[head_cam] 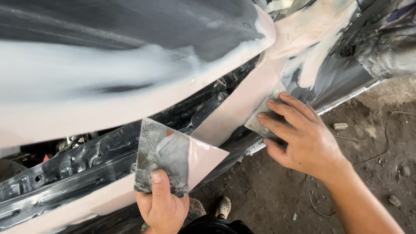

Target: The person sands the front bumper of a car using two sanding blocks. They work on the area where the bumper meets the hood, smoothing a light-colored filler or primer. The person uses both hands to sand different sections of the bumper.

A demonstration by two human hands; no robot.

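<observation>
My right hand presses a thin metal spreader flat against a pink-filler-coated car body panel, fingers spread along the blade. My left hand grips a square metal plate from below, thumb on its grey, smeared face. A patch of smooth pink filler lies on the plate's right corner. The plate is held just below the panel, apart from the spreader.
The car body fills the upper left, dark with pale sanded and filled areas. A black inner frame shows below it. Dirt floor at right carries a thin cable and a small white plug strip. My shoe stands below.
</observation>
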